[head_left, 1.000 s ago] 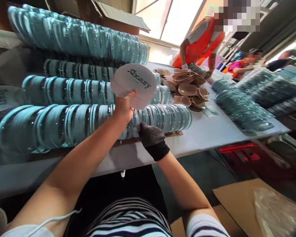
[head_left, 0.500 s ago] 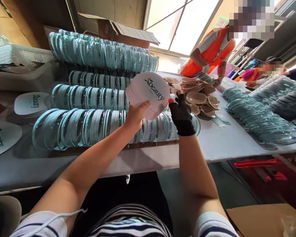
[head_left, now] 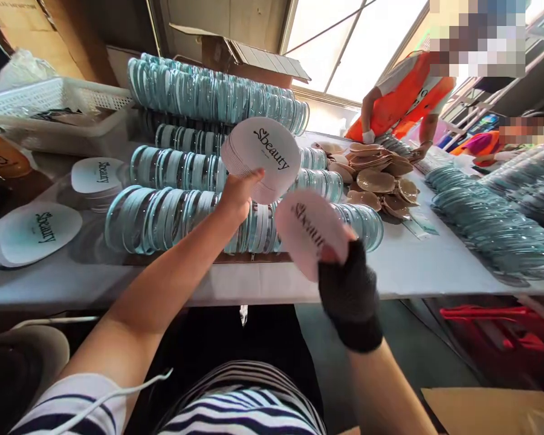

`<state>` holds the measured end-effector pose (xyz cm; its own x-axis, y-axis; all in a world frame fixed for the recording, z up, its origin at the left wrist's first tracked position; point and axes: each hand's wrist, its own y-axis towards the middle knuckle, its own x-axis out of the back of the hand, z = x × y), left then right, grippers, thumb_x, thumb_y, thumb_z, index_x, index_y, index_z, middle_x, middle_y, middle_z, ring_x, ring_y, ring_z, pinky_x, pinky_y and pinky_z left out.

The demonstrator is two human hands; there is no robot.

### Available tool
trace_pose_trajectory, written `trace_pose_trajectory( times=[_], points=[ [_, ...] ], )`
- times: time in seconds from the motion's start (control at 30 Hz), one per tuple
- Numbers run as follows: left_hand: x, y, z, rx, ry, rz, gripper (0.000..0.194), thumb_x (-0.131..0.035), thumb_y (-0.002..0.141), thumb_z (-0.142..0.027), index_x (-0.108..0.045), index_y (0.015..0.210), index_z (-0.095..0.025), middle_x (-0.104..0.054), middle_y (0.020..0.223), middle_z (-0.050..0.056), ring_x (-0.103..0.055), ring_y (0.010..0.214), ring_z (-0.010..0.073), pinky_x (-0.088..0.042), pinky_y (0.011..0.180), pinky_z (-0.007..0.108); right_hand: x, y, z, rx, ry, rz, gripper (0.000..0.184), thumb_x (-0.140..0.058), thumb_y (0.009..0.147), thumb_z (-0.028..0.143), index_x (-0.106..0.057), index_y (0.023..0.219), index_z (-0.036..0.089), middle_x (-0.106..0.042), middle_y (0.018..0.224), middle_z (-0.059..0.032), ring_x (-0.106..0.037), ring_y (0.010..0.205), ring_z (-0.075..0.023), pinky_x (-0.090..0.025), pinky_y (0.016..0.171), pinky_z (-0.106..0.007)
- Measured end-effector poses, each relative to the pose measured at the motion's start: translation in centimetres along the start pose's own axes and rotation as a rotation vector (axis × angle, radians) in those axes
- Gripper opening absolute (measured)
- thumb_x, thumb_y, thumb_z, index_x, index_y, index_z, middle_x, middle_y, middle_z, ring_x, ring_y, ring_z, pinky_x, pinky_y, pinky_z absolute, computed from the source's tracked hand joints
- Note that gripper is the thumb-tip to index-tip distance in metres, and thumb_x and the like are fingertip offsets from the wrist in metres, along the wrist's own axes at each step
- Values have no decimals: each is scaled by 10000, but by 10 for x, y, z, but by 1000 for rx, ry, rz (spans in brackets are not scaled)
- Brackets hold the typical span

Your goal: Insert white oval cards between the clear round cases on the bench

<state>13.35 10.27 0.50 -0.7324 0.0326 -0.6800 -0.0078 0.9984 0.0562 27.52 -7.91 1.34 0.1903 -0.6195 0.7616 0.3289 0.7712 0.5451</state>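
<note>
The long white table (head_left: 403, 266) runs away from the near edge towards the windows. Most of its near half is taken up by rows of round clear cases (head_left: 172, 220) with pale blue rims, lying on edge and packed face to face, row behind row, with another row stacked on top at the far side. Along the right edge more of the same clear cases (head_left: 480, 226) lie fanned out flat in long overlapping lines. At the far left corner sits a white plastic basket (head_left: 54, 99), and behind the rows stands an open cardboard box (head_left: 254, 57). In the middle of the table, beyond the rows, is a heap of tan cups (head_left: 381, 178). A person in an orange vest (head_left: 408, 96) leans over the far edge beside that heap. Near the left edge lie loose white cards (head_left: 36, 232) printed with the word beauty, and a second small pile further back.

The left hand (head_left: 238, 193), bare, is raised over the front row and closed around the lower edge of a stack of cards (head_left: 263, 157), its printed face towards us. The right hand (head_left: 349, 284), in a black glove, hovers just off the near edge and pinches a single card (head_left: 310, 232) by its lower corner, tilted and blurred, just beside the stack but apart from it.
</note>
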Motion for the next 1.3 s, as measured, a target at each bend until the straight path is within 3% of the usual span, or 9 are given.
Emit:
trace_pose_trajectory(
  times=[0.13,0.27,0.47,0.6,0.77,0.87,1.0,1.17,1.3],
  points=[
    [6,13,2,67,-38,-56,464,-754,608,-100,-687,1051,-221,-728,1078,30,-617,1157,244,-511,992,391,-3,-39,13,138,-59,268,474,-363,951,321,-529,1380,207,-691,725,-65,-606,506,-180,-466,471,-265],
    [7,10,1,59,-47,-48,512,-741,632,-81,-672,1117,-230,-719,1117,44,-605,1182,249,-517,990,392,-22,-19,37,124,-83,387,498,-381,920,291,-515,1390,198,-715,764,-81,-645,558,-218,-485,499,-295],
    [10,9,-1,58,-106,-60,577,-728,651,-64,-633,1197,-224,-707,1151,48,-590,1211,247,-490,1033,401,-7,-11,33,95,-86,512,512,-398,907,315,-517,1386,179,-717,822,-109,-664,647,-240,-508,556,-323],
    [10,9,2,67,-83,-61,555,-758,640,-95,-651,1168,-230,-716,1139,41,-581,1227,250,-487,1040,388,-31,-9,28,11,-132,503,506,-409,915,293,-492,1399,173,-702,779,-96,-654,655,-229,-474,574,-298],
    [11,8,2,52,-91,-76,505,-753,635,-76,-670,1112,-219,-730,1092,29,-594,1210,224,-492,1038,351,-77,0,34,119,-95,488,472,-417,942,303,-448,1404,211,-713,813,-58,-646,641,-201,-373,556,-255],
    [11,8,0,69,-74,-83,480,-773,623,-93,-682,1074,-230,-738,1059,14,-606,1193,217,-494,1036,344,-81,-4,29,79,-28,383,361,-404,962,396,-573,1193,176,-707,800,-56,-647,656,-191,-341,562,-251],
    [9,6,1,79,-76,-88,482,-758,642,-85,-677,1094,-231,-739,1064,22,-620,1174,220,-505,1019,359,-80,-6,22,90,101,312,241,-433,935,330,-622,929,180,-712,844,-58,-656,710,-180,-354,608,-254],
    [16,9,-2,56,-39,-98,530,-783,652,-118,-653,1153,-230,-737,1075,23,-637,1140,208,-495,1031,344,-83,0,18,97,367,353,351,-387,981,452,-592,884,184,-671,746,-38,-611,652,-155,-394,634,-246],
    [12,6,-4,50,-9,-87,510,-724,714,-55,-621,1179,-235,-736,1039,-12,-630,1109,190,-464,1067,412,-80,2,30,12,209,396,210,-485,952,339,-589,898,165,-683,802,-58,-624,696,-168,-396,633,-253]
  ],
)
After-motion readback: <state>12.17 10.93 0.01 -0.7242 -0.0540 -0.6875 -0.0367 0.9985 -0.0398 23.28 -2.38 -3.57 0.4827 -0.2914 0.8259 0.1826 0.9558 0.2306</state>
